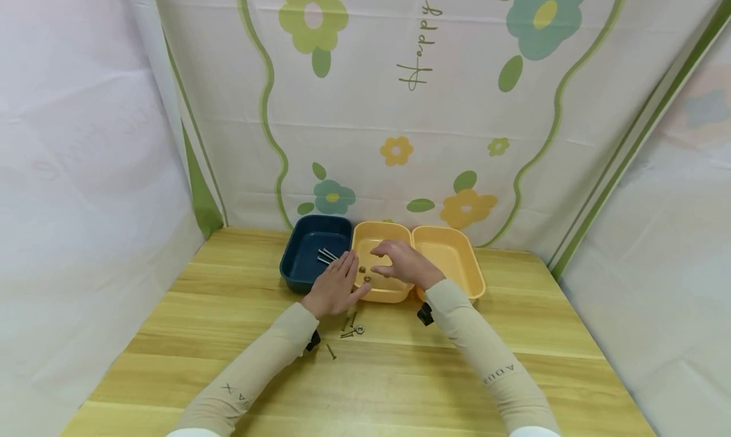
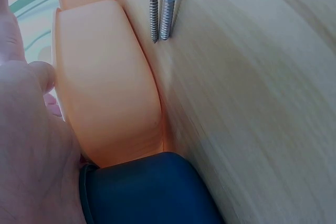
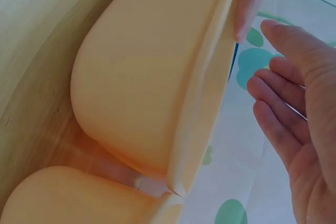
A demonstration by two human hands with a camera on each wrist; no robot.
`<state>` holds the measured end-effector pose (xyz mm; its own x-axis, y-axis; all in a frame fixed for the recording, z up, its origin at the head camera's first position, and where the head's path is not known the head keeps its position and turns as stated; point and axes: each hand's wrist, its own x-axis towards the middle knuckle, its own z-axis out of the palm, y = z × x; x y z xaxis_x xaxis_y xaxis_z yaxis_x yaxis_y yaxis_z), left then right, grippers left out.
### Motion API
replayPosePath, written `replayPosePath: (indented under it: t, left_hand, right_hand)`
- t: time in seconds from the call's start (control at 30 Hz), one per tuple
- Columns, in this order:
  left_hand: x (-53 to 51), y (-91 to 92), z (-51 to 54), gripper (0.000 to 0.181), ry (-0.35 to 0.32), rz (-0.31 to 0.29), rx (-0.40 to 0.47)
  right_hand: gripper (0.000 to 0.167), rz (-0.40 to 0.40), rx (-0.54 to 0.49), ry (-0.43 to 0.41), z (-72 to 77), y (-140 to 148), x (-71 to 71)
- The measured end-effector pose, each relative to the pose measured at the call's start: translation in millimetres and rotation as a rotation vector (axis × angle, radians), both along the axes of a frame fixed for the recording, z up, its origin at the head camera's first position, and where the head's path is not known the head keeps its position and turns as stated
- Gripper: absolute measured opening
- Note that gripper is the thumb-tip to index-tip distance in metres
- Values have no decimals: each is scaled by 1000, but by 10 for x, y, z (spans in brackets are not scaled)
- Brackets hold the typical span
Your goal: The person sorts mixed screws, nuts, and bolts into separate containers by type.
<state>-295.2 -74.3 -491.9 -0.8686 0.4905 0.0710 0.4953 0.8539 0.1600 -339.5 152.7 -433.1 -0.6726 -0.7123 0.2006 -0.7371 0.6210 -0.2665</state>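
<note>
In the head view my left hand (image 1: 335, 287) hovers where the dark blue box (image 1: 288, 269) meets the middle yellow box (image 1: 384, 297), its fingers straight and with nothing seen in its grasp. Above the middle yellow box is my right hand (image 1: 403, 263), fingers loosely bent and thumb apart; the right wrist view shows nothing between them. Two small nuts (image 1: 367, 279) lie inside that middle box. Several long silvery screws (image 1: 327, 255) rest in the blue box, partly hidden by the left hand.
A second yellow box (image 1: 448, 253) adjoins on the right. In front of the boxes, several screws (image 1: 332, 352) and a nut (image 1: 359, 329) lie on the wooden table (image 1: 400, 386). Behind the boxes hangs a flowered cloth (image 1: 354, 107), with more cloth at both sides.
</note>
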Motion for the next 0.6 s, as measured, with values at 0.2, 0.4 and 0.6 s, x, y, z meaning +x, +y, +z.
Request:
replayPosePath:
  t: [0.2, 0.4, 0.6]
  left_hand:
    - [7, 11, 3, 87, 3, -2, -5]
    - [18, 11, 13, 87, 7, -9, -10]
    - [2, 15, 4, 89, 0, 0, -33]
  right_hand:
    - [42, 19, -1, 36, 68, 38, 71]
    - [41, 82, -4, 52, 169, 84, 190]
    - [41, 115, 30, 77, 232, 124, 330]
